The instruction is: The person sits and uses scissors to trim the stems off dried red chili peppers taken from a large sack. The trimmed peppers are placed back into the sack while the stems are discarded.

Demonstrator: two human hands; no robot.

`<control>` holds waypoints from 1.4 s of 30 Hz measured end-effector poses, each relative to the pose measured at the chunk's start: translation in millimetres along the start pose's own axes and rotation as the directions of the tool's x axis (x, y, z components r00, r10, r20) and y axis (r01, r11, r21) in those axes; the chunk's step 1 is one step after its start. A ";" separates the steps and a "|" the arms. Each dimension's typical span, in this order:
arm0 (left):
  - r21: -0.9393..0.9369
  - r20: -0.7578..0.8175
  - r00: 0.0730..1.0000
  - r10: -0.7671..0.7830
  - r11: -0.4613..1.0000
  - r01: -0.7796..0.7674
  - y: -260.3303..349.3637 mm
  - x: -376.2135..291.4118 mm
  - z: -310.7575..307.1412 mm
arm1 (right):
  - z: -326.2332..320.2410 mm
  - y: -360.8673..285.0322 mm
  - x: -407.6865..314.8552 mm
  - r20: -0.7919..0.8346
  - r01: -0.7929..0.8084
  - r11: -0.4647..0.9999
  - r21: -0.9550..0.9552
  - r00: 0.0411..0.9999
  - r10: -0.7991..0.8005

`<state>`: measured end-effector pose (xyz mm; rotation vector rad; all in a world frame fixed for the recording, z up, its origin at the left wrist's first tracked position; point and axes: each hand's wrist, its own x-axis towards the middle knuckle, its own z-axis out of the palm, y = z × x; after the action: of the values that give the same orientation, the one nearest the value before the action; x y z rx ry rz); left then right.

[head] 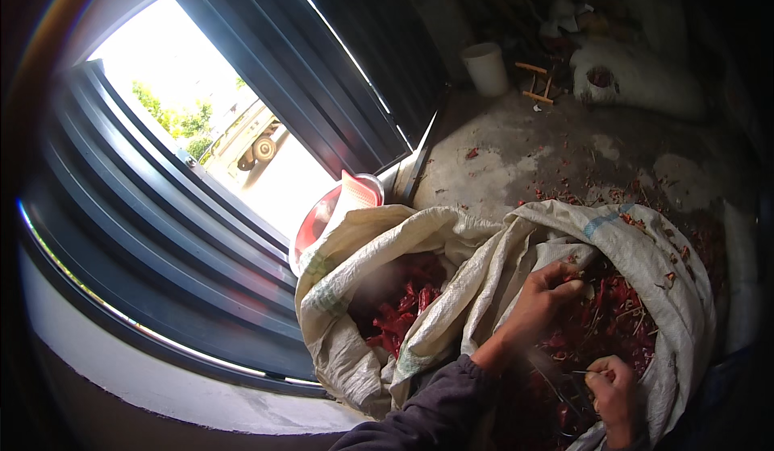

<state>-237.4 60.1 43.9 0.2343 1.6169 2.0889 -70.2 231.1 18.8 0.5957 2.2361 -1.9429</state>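
Before me stands a white woven sack (671,330) with its rim rolled back. Dark red dried plant pieces (611,306) fill it, mixed with pale stalks. My left hand (547,294) reaches over the sack's opening, thumb and fingertips pinched together near its far inner wall; whether something small is between them is unclear. Lower right, my right hand (612,384) is closed on a thin stiff piece (578,372) that points left over the contents. Thin curved strands beside it are blurred. A second woven sack (344,306) on the left holds brighter red pieces (402,312).
A red basin (317,218) with a pink perforated basket (360,194) stands behind the left sack, by the ribbed metal door (199,269). Red scraps litter the concrete floor (502,167). Further back are a white bucket (485,70), a small wooden frame (537,84) and a filled sack (641,82).
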 end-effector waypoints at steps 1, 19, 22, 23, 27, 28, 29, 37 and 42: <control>-0.018 0.016 0.999 -0.033 0.999 0.033 2.0 -1.0 -1.5 | -4.8 -3.7 0.9 -0.016 -0.108 0.968 0.225 0.993 0.114; 0.148 0.241 0.931 -0.275 0.958 0.244 -4.0 -2.8 1.2 | 17.2 -8.8 4.2 0.094 0.054 0.493 0.869 0.958 -0.272; -0.014 0.113 0.959 -0.259 0.965 0.262 -6.2 -3.5 7.2 | 11.2 -17.9 15.4 -0.002 -0.078 0.643 0.762 0.992 0.123; 0.024 0.142 0.957 -0.251 0.968 0.250 -6.3 -3.1 5.3 | 9.4 -3.2 21.1 -0.063 0.037 0.778 0.627 0.998 0.003; -0.128 0.212 0.964 -0.159 0.974 0.189 -12.8 -3.8 2.7 | 15.7 -16.9 18.1 0.306 -0.032 0.870 0.492 0.942 -0.139; -0.081 0.232 0.955 -0.187 0.974 0.211 -12.9 -2.9 4.5 | 23.9 -8.3 22.3 0.183 0.200 0.886 0.418 0.937 -0.298; -0.064 0.256 0.949 -0.184 0.976 0.206 -16.9 -1.6 5.3 | 28.3 1.8 26.2 0.082 0.414 0.856 0.309 0.886 -0.457; -0.053 0.103 0.989 -0.106 0.992 0.111 -14.6 2.3 0.0 | 18.4 -17.8 10.1 0.178 0.085 0.780 0.620 0.953 -0.245; 0.145 0.058 0.992 -0.115 0.984 0.105 -10.2 4.2 -5.5 | 17.4 -11.1 18.2 0.018 0.307 0.842 0.443 0.937 -0.350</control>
<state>-240.6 59.3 32.0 0.2523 1.7006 1.8678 -93.8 217.0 19.9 0.1437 1.9477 -2.6126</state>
